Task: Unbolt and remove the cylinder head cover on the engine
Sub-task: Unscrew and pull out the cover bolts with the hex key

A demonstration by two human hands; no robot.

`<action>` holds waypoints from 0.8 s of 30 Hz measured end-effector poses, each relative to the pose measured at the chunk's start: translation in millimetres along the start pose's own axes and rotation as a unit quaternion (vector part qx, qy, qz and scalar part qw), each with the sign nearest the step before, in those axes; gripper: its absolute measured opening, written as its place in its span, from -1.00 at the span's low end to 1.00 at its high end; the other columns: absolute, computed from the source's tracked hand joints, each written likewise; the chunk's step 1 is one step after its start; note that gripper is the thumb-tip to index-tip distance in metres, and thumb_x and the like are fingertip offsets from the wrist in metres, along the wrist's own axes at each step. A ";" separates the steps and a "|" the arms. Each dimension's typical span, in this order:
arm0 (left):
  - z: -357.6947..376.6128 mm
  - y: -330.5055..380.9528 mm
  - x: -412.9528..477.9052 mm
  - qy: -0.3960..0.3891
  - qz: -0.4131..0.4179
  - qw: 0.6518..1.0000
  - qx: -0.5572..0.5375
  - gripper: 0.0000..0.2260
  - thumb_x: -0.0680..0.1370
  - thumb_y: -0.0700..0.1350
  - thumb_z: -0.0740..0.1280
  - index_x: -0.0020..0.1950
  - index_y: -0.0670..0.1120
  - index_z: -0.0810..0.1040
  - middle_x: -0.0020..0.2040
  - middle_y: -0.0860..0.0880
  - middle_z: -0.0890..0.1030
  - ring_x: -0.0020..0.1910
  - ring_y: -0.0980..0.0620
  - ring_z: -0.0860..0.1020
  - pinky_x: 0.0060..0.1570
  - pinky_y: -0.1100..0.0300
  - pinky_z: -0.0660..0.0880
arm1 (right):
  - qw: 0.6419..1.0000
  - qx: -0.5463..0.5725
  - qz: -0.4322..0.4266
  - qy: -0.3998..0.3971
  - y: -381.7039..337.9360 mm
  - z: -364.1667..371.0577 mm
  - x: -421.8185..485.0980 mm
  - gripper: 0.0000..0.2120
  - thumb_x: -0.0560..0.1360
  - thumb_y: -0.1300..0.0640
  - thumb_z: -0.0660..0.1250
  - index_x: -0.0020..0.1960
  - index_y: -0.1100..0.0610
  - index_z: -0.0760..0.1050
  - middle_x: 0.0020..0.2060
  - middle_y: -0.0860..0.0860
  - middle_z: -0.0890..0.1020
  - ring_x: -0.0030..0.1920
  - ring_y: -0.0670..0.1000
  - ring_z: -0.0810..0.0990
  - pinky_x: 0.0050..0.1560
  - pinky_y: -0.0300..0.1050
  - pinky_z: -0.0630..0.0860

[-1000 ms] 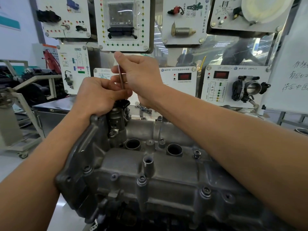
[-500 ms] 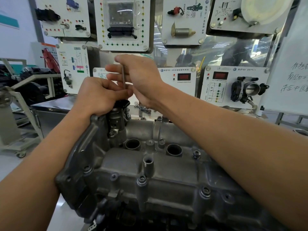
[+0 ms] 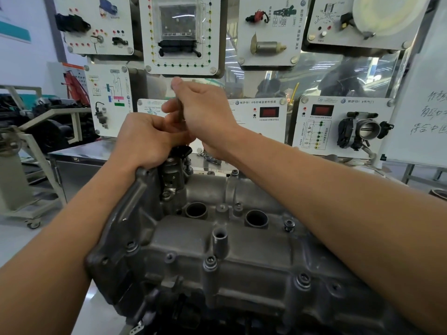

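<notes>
**Step in hand: unbolting, far left corner**

The cylinder head cover (image 3: 217,262) is seated on top of the engine (image 3: 116,274), in the near foreground between the two forearms. It has not been lifted. Both hands are raised over the far left corner of the engine, above a black-capped fitting (image 3: 182,151).

- The right hand (image 3: 208,112) is closed round the upper part of a slender tool (image 3: 180,110), which is held nearly upright. The thumb is laid over its top end.
- The left hand (image 3: 145,139) is curled just below. Its fingers appear to close round the lower end of the tool, and its heel rests against the engine's far left edge. The tool tip and the fastener it engages are hidden behind this hand.

Fasteners are seen in place elsewhere:

- a near-edge bolt (image 3: 210,261)
- a near-right bolt (image 3: 303,279)
- a left-edge bolt (image 3: 130,245)
- a right-side bolt (image 3: 289,223), beside the two open plug wells (image 3: 256,217)

The task is therefore judged to be at an early stage, with one far-corner fastener being worked and the greater part not yet released.

**Next move**

The tool is to be kept square to the fastener and turned from the top, with the lower hand used as a guide. Whether this fastener has been fully slackened cannot be told.
</notes>
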State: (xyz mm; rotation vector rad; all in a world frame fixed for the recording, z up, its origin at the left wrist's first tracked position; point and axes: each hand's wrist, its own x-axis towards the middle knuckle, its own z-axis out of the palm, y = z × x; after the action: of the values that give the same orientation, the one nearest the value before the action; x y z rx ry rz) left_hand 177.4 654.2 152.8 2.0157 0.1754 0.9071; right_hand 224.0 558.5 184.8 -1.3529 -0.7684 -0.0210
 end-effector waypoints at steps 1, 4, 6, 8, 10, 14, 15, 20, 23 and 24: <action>-0.3 0.0 0.0 0.003 0.001 1.000 0.011 -0.79 0.42 -0.17 0.54 -0.36 -0.07 0.57 -0.57 0.12 0.53 -0.60 0.34 0.44 -0.53 0.53 0.33 | 0.999 -0.039 -0.015 -0.017 -0.6 1.7 -0.6 -0.76 0.64 0.14 0.26 -0.17 0.12 0.58 -0.43 0.02 0.58 -0.53 -0.10 0.49 -0.47 -0.27 0.46; 0.2 0.3 -0.1 0.003 -0.003 1.000 0.013 -0.81 0.42 -0.17 0.54 -0.32 -0.17 0.60 -0.61 0.14 0.52 -0.61 0.31 0.44 -0.58 0.51 0.32 | 0.996 -0.058 0.003 -0.060 -3.6 2.3 -1.1 -0.81 0.58 0.07 0.36 -0.20 0.07 0.60 -0.37 -0.01 0.53 -0.47 -0.11 0.44 -0.47 -0.30 0.41; 1.2 1.3 0.3 -0.004 -0.008 1.000 0.001 -0.82 0.41 -0.14 0.56 -0.27 -0.20 0.63 -0.61 0.17 0.52 -0.61 0.29 0.44 -0.58 0.51 0.32 | 0.996 -0.027 0.031 -0.076 -4.2 -1.7 -0.2 -0.82 0.51 0.05 0.44 -0.23 0.08 0.58 -0.30 0.00 0.47 -0.37 -0.08 0.42 -0.45 -0.29 0.43; 1.6 1.7 1.0 -0.010 -0.010 1.000 -0.006 -0.81 0.40 -0.14 0.56 -0.32 -0.15 0.61 -0.61 0.17 0.52 -0.61 0.30 0.45 -0.58 0.51 0.32 | 0.996 -0.009 0.047 -0.081 -3.1 -3.6 1.4 -0.79 0.48 0.07 0.48 -0.28 0.07 0.54 -0.32 0.01 0.43 -0.34 -0.06 0.40 -0.43 -0.27 0.44; 1.7 1.4 1.0 -0.013 -0.010 1.000 -0.010 -0.80 0.40 -0.16 0.56 -0.34 -0.13 0.59 -0.61 0.17 0.52 -0.62 0.30 0.46 -0.58 0.50 0.33 | 0.996 -0.010 0.044 -0.075 -0.3 -3.1 3.2 -0.76 0.47 0.12 0.48 -0.30 0.11 0.49 -0.38 0.00 0.41 -0.36 -0.05 0.40 -0.41 -0.25 0.41; 1.7 -1.0 0.8 -0.014 -0.004 0.999 -0.029 -0.83 0.40 -0.15 0.56 -0.33 -0.11 0.62 -0.55 0.17 0.57 -0.57 0.30 0.49 -0.53 0.50 0.36 | 0.995 0.062 0.049 -0.063 1.0 -7.5 2.9 -0.88 0.49 0.24 0.37 -0.23 0.17 0.50 -0.42 0.01 0.53 -0.44 -0.06 0.51 -0.44 -0.25 0.47; 1.5 -1.6 0.9 -0.010 -0.005 0.999 -0.033 -0.84 0.39 -0.11 0.57 -0.32 -0.10 0.64 -0.54 0.17 0.58 -0.56 0.29 0.49 -0.52 0.49 0.37 | 0.992 0.091 0.060 -0.064 1.0 -10.3 2.5 -0.90 0.51 0.23 0.34 -0.19 0.18 0.52 -0.38 0.03 0.60 -0.41 -0.05 0.57 -0.39 -0.22 0.52; 2.7 -1.4 0.6 -0.001 -0.006 0.999 -0.034 -0.84 0.39 -0.08 0.58 -0.33 -0.06 0.65 -0.55 0.19 0.56 -0.56 0.30 0.47 -0.53 0.51 0.35 | 0.981 0.155 0.102 -0.051 2.0 -19.2 5.6 -0.74 0.66 0.05 0.21 -0.04 0.22 0.53 -0.24 0.06 0.72 -0.24 0.03 0.71 -0.14 -0.07 0.64; 2.2 -1.0 0.4 -0.006 -0.004 0.999 -0.031 -0.85 0.38 -0.11 0.59 -0.31 -0.09 0.66 -0.53 0.17 0.58 -0.55 0.30 0.49 -0.51 0.50 0.37 | 0.984 0.141 0.107 -0.030 -0.4 -13.4 5.8 -0.81 0.63 0.05 0.28 -0.01 0.17 0.53 -0.34 0.00 0.70 -0.36 -0.02 0.67 -0.33 -0.15 0.63; 2.0 -0.5 0.2 -0.009 -0.003 0.999 -0.031 -0.85 0.37 -0.12 0.59 -0.31 -0.11 0.66 -0.53 0.16 0.59 -0.55 0.30 0.49 -0.51 0.50 0.37 | 0.985 0.135 0.101 -0.022 -1.0 -11.3 6.1 -0.85 0.62 0.07 0.32 -0.02 0.16 0.54 -0.38 -0.01 0.68 -0.41 -0.04 0.64 -0.37 -0.17 0.60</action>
State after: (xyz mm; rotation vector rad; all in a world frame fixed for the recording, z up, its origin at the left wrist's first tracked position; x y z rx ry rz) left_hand 179.0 653.3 151.9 1.9644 0.1421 0.8787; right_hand 233.7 550.8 188.5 -1.1685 -0.6417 0.2660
